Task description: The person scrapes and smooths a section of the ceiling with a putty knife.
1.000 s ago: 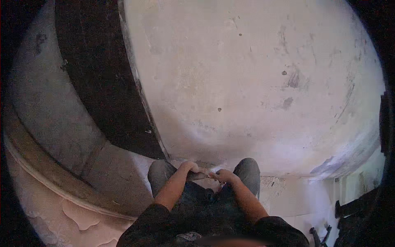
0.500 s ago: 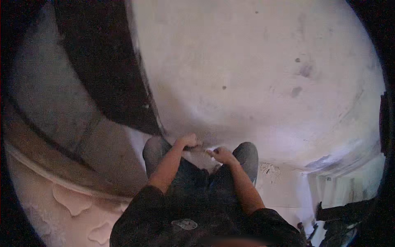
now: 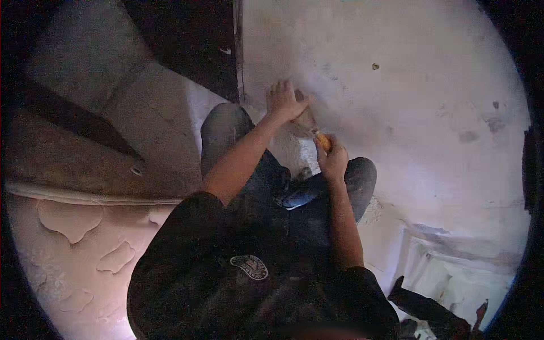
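Note:
My right hand (image 3: 334,158) is closed around the orange handle of a putty knife (image 3: 323,141). Its wide, pale blade points up and left, toward my other hand. By the blade's far end is my left hand (image 3: 283,103), with its fingers spread and thumb out to the right. A small dark brown patch shows beside that thumb; what it is, I cannot make out. Whether the left hand touches the blade or the pale wall (image 3: 362,107) behind it is unclear. Both hands are just beyond my bent knees.
A dark doorway-like opening (image 3: 187,39) borders the wall at upper left. Pinkish patterned fabric (image 3: 85,255) lies at lower left, below a brown surface. At lower right are a whitish recessed frame (image 3: 442,266) and dark objects (image 3: 430,311).
My view has shifted. Both hands have moved up and farther out from my knees. The left fingers, curled before, are now spread, and the putty knife shows more clearly.

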Demonstrator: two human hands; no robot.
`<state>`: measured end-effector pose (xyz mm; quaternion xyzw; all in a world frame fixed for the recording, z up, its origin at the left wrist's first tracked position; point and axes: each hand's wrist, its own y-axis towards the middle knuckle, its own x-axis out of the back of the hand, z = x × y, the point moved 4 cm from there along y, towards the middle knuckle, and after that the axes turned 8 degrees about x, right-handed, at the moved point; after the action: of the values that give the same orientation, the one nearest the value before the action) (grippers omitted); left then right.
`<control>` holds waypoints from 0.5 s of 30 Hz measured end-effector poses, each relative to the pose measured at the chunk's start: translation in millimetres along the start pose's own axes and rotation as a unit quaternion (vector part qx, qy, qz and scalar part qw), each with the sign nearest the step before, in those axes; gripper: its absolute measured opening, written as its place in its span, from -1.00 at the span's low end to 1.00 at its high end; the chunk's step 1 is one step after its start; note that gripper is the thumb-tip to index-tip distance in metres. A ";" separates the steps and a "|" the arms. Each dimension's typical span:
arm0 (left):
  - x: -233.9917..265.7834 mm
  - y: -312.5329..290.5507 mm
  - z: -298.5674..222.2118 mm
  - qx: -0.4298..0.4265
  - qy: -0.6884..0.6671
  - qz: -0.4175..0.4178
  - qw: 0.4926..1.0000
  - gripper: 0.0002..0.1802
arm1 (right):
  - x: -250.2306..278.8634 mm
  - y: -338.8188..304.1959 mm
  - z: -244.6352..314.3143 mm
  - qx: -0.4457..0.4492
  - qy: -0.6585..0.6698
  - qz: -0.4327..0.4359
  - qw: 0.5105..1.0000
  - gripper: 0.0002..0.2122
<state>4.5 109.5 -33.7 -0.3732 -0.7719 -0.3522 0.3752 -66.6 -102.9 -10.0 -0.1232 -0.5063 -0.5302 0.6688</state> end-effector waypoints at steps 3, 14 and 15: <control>-25.6 13.3 18.0 0.143 -0.148 0.244 0.948 0.05 | 5.7 6.2 7.2 -0.007 0.017 -0.044 0.999 -0.76; -43.5 -1.5 -3.4 0.409 -0.675 0.337 0.514 -0.28 | 13.1 56.5 55.6 0.109 -0.140 -0.088 0.980 -0.82; -43.6 -1.2 -3.0 0.407 -0.678 0.357 0.497 -0.28 | 10.3 60.3 58.2 0.105 -0.136 -0.082 0.982 -0.82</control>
<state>23.7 92.8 -69.3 -0.5472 -0.6479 0.5267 -0.0588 -49.0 -43.5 47.4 -0.0812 -0.6539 -0.5055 0.5571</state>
